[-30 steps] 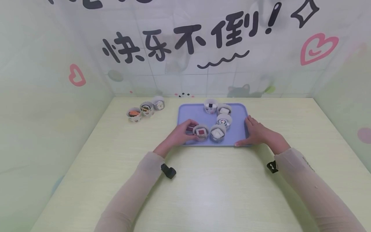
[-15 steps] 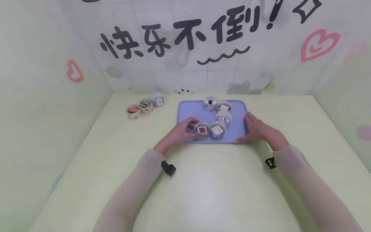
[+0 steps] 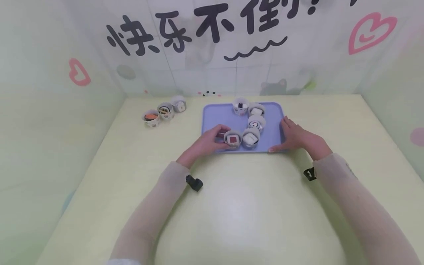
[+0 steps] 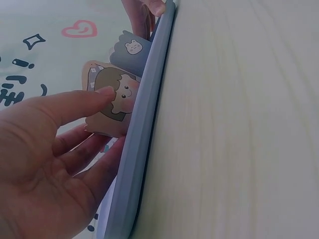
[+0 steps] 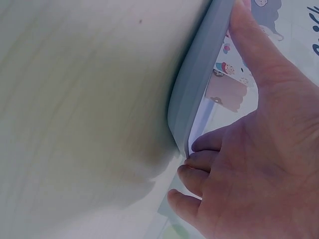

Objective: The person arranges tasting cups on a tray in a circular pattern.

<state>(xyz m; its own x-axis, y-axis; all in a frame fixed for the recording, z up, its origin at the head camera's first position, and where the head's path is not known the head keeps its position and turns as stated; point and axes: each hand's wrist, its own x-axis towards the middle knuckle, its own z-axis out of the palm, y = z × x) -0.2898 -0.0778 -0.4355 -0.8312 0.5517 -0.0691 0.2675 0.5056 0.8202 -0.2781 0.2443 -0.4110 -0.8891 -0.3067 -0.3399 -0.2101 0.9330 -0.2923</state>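
On the blue tray (image 3: 218, 112), my left hand (image 3: 209, 141) holds a small paper cup (image 3: 232, 140) with a white, red-centred sushi piece in it. In the left wrist view, the thumb presses the cup's cartoon-face side (image 4: 124, 92), with the fingers behind and below it. Right beside that cup stands another paper cup (image 3: 250, 138) with a white piece. Three more cups run up the tray behind: one with a round roll (image 3: 256, 124), one with a white piece (image 3: 256, 110), one with a black-banded piece (image 3: 240, 106). My right hand (image 3: 294, 137) grips the tray's front right corner.
Left of the tray, three paper cups stand on the pale table (image 3: 218, 206): one with an orange-topped piece (image 3: 151, 118), one with a dark-rimmed roll (image 3: 165, 111), one with a pale piece (image 3: 179, 104). A printed curtain (image 3: 212, 73) rises behind the table.
My left hand has slid its cup a little to the right, up to the neighbouring cup. The right hand stays at the tray corner. The head view has tilted downward.
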